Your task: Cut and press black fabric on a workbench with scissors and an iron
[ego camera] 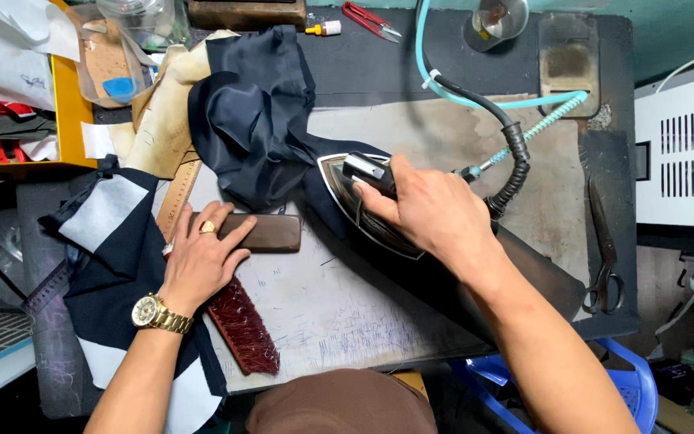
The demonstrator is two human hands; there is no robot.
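My right hand (431,213) grips the black handle of a steam iron (345,181), whose pointed tip rests on dark navy fabric (255,112) bunched at the middle of the pressing table (339,305). My left hand (202,257), with a gold ring and a gold wristwatch (154,313), presses down on a dark brown wooden block (267,233) lying just left of the iron. A red-bristled brush (242,325) lies under my left wrist. The iron's black hose and teal tube (516,153) run off to the back right.
Large black shears (604,249) lie at the table's right edge. Red snips (371,20), a small bottle (324,29) and a metal cup (498,18) sit at the back. A wooden ruler (177,197), navy-and-white cloth pieces (110,217) and a yellow bin (66,88) are left.
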